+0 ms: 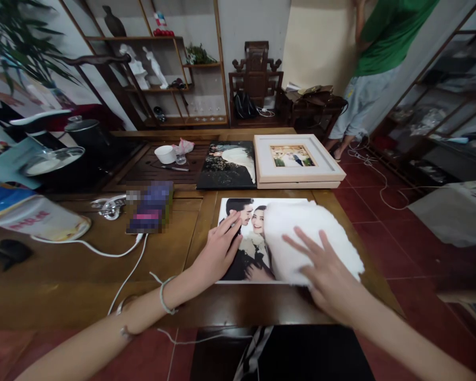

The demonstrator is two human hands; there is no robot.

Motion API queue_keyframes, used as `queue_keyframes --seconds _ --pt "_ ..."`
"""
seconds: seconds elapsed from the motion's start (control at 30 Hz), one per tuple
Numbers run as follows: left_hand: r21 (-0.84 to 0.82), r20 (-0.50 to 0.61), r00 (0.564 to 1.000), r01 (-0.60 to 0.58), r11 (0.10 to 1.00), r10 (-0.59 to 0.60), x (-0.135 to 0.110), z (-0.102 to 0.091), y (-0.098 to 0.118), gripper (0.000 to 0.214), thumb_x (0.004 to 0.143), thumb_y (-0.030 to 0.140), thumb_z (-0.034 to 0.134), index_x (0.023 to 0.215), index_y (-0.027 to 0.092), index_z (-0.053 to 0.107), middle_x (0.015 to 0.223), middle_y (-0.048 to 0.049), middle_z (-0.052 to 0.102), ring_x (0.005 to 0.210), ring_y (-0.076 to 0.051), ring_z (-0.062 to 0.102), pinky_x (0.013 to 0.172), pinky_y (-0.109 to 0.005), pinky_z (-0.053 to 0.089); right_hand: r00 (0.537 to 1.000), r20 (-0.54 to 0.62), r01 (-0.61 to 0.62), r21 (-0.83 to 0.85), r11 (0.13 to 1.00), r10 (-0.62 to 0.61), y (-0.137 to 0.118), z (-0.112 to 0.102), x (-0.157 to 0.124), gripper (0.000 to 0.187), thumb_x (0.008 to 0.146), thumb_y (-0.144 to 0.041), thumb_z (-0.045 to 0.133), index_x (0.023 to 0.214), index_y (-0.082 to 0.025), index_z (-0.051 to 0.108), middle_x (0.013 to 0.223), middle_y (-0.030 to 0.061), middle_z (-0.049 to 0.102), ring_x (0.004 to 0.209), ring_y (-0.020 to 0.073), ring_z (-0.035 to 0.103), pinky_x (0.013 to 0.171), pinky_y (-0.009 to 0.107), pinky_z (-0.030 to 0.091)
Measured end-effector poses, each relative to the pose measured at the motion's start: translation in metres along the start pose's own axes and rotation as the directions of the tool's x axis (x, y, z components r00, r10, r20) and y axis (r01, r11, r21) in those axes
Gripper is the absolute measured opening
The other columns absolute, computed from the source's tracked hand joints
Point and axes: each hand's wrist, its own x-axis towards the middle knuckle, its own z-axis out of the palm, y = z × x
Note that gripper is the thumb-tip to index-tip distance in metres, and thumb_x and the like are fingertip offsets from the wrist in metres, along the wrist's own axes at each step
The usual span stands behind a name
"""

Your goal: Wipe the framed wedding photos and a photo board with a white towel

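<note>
A wedding photo panel (248, 264) lies flat near the front edge of the wooden table. My left hand (224, 246) rests on its left part, fingers stretched out. A white fluffy cloth (301, 225) covers the panel's right side and reaches past it. On top of the cloth lies my right hand (325, 264), slightly blurred, its fingers spread and pressed flat. Behind the panel are a dark photo panel (230, 164) and a light wooden picture frame (262, 166), which sits on another frame.
At the left stand a phone (150, 206) with a white cable, a bag (43, 219) and a pot (55, 161). A white bowl (165, 154) sits on the tea tray (143, 169). A person in a green shirt (396, 37) stands at the back right.
</note>
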Motion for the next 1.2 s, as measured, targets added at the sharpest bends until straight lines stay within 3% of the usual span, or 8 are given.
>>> queue_keyframes --seconds 0.1,0.2,0.47,0.67,0.87,1.0,1.1,1.2 --pt "-0.005 0.000 1.000 0.002 1.000 -0.002 -0.001 0.001 0.000 0.047 0.097 0.022 0.036 0.143 0.017 0.034 0.150 -0.0139 0.036 0.142 -0.025 0.027 0.110 -0.050 0.033 0.999 0.015 0.049 0.033 0.998 -0.050 -0.041 0.000 -0.028 0.031 0.055 0.001 0.045 0.067 -0.019 0.065 0.154 0.0058 0.027 0.142 0.0365 0.012 0.109 0.070 0.005" --pt "-0.002 -0.011 1.000 -0.016 1.000 0.016 -0.002 0.002 -0.001 0.046 0.097 0.021 0.036 0.143 0.018 0.035 0.150 -0.0139 0.036 0.142 -0.025 0.027 0.110 -0.051 0.032 0.997 0.025 0.075 0.071 0.995 -0.077 -0.054 -0.002 -0.035 0.028 0.050 -0.001 0.046 0.062 -0.020 0.063 0.154 0.0023 0.026 0.142 0.0358 0.015 0.111 0.068 0.002" --pt "0.024 0.023 1.000 -0.016 1.000 0.015 0.000 0.000 -0.002 0.043 0.098 0.022 0.033 0.141 0.017 0.038 0.149 -0.0143 0.036 0.142 -0.026 0.026 0.109 -0.051 0.032 0.998 0.060 0.006 0.017 1.000 -0.007 0.016 -0.002 0.038 0.047 0.062 0.000 0.047 0.098 -0.019 0.070 0.147 0.0088 0.040 0.140 0.0350 0.021 0.105 0.073 0.016" --pt "0.019 0.030 1.000 0.003 1.000 -0.004 0.001 -0.001 0.000 0.044 0.098 0.023 0.033 0.142 0.018 0.036 0.150 -0.0139 0.035 0.142 -0.026 0.026 0.109 -0.049 0.031 0.993 0.069 -0.096 -0.035 0.995 0.099 0.046 -0.011 0.084 0.049 0.062 0.004 0.044 0.100 -0.014 0.069 0.146 0.0138 0.041 0.139 0.0349 0.026 0.106 0.070 0.021" --pt "0.011 0.034 0.999 0.028 1.000 -0.029 0.001 -0.001 0.003 0.047 0.097 0.022 0.033 0.144 0.018 0.031 0.150 -0.0137 0.034 0.143 -0.024 0.025 0.111 -0.048 0.030 0.996 0.093 -0.006 -0.022 1.000 0.008 -0.006 -0.001 0.033 0.039 0.066 -0.002 0.050 0.094 -0.018 0.071 0.151 0.0104 0.033 0.141 0.0383 0.015 0.105 0.073 0.011" --pt "0.018 0.024 1.000 0.017 1.000 -0.018 0.000 0.000 0.003 0.046 0.097 0.021 0.033 0.144 0.019 0.031 0.151 -0.0131 0.033 0.143 -0.024 0.023 0.110 -0.048 0.031 0.992 0.092 0.083 0.051 0.995 -0.087 -0.050 0.004 -0.010 0.019 0.064 -0.008 0.056 0.071 -0.019 0.069 0.155 0.0089 0.024 0.141 0.0404 0.009 0.107 0.071 0.000" --pt "0.027 0.029 1.000 0.003 1.000 -0.004 -0.001 0.000 0.003 0.046 0.097 0.020 0.033 0.143 0.019 0.031 0.151 -0.0138 0.033 0.143 -0.024 0.023 0.110 -0.050 0.031 0.987 0.126 0.094 0.078 0.992 -0.104 -0.059 0.003 -0.016 0.014 0.065 -0.012 0.058 0.069 -0.020 0.068 0.155 0.0067 0.024 0.142 0.0398 0.009 0.107 0.070 -0.002" --pt "0.039 0.041 0.999 0.001 0.999 -0.003 -0.001 -0.001 0.003 0.046 0.097 0.019 0.032 0.143 0.016 0.032 0.151 -0.0155 0.033 0.143 -0.025 0.023 0.110 -0.051 0.031 0.985 0.162 0.046 0.052 0.998 -0.054 -0.046 -0.001 0.002 0.025 0.063 -0.009 0.055 0.079 -0.021 0.071 0.154 0.0064 0.027 0.142 0.0381 0.012 0.107 0.071 0.006"
